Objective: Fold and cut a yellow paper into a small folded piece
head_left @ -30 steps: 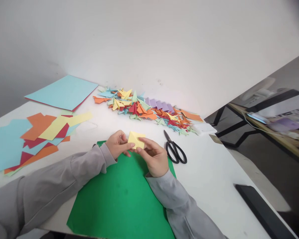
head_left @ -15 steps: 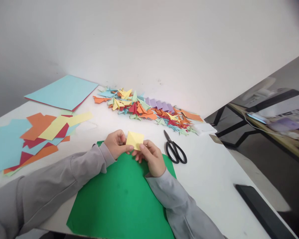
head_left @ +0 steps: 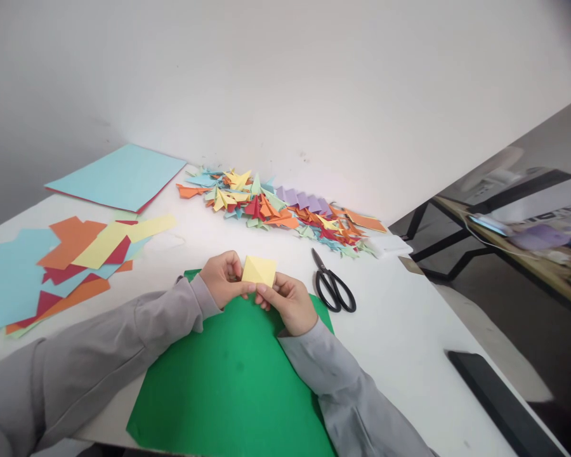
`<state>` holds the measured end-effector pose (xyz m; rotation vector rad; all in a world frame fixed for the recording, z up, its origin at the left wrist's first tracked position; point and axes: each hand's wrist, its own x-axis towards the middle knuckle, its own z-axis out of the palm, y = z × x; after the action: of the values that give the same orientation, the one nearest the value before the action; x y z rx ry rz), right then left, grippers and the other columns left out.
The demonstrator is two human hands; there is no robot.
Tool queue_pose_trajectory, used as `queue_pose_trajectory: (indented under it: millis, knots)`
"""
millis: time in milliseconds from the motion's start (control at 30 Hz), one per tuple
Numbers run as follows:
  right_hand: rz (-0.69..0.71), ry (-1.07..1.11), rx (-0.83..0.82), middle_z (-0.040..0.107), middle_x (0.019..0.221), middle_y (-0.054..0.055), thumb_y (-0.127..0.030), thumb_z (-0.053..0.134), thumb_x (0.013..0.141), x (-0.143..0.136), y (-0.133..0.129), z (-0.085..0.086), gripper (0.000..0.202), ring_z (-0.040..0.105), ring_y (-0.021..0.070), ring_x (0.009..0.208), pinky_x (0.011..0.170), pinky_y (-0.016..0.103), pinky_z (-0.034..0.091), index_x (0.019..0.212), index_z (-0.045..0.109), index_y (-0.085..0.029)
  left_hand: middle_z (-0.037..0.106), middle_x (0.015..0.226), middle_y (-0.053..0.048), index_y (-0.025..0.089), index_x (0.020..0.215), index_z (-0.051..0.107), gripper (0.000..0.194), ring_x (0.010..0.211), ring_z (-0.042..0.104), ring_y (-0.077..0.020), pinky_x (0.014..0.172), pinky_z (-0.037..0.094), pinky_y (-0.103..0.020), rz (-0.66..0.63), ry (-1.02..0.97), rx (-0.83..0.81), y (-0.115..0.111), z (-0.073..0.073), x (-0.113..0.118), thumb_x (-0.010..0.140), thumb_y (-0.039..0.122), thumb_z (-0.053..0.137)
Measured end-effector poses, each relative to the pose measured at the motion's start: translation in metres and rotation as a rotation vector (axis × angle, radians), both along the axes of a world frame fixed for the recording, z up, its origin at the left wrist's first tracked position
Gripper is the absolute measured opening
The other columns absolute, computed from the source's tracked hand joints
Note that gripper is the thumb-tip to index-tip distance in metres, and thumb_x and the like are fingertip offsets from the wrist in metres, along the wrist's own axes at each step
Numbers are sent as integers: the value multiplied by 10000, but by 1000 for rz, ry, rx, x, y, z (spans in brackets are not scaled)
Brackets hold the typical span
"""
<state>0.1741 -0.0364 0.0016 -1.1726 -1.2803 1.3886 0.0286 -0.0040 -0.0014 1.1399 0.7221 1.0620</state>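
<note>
A small folded square of yellow paper (head_left: 259,270) is held up over the far edge of a green sheet (head_left: 233,374). My left hand (head_left: 223,278) pinches its lower left side, thumb in front. From the right, my right hand (head_left: 292,301) grips the bottom edge, its thumb close to the left thumb. Creases run across the paper's face. Black-handled scissors (head_left: 333,282) lie just right of my right hand, blades pointing away.
Many folded paper pieces (head_left: 271,206) form a long pile by the wall. Loose coloured strips (head_left: 83,254) lie at the left, below large blue sheets (head_left: 118,174). A black object (head_left: 499,400) rests at the table's right edge.
My right thumb has slid left and down along the yellow paper to its bottom edge, near my left thumb. The paper remains held in both hands.
</note>
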Motion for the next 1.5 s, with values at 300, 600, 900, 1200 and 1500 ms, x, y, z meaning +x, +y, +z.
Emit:
queue_pose_trajectory:
  millis: [300,600,900,1200,1500]
  knots:
    - [-82,-29,43,548,476,-29,-458,661,612,-3,0,-2,325,441,67,393,384,191,345,593,528,-162,566,424,61,155,575,379,440,400,559,-96,392,476,-204,65,94,-65,3,-5,2,402,192,783]
    - [-57,-29,14,587,503,-8,-440,658,628,-2,0,-3,306,467,67,405,409,198,374,605,576,-146,602,457,27,163,602,350,459,408,566,-103,398,442,-191,36,-2,-63,10,-21,-1,436,238,772]
    - [-82,-10,-9,596,477,-4,-407,692,595,-1,1,-3,287,465,58,385,395,187,369,566,603,-136,606,434,27,164,584,339,471,401,570,-108,405,461,-200,45,11,-102,9,-16,-1,407,197,774]
    - [-113,-7,-8,601,483,0,-388,700,588,-1,0,-4,279,468,55,378,379,180,372,561,599,-130,629,454,-15,161,573,325,521,411,585,-120,416,478,-205,38,-16,-164,9,-15,0,364,243,794]
    - [-69,-1,30,555,475,-26,-413,665,622,-4,-1,-5,294,458,53,385,380,175,369,608,562,-138,593,415,23,173,610,309,555,390,570,-118,382,441,-186,-12,-69,-133,9,-16,0,362,259,797]
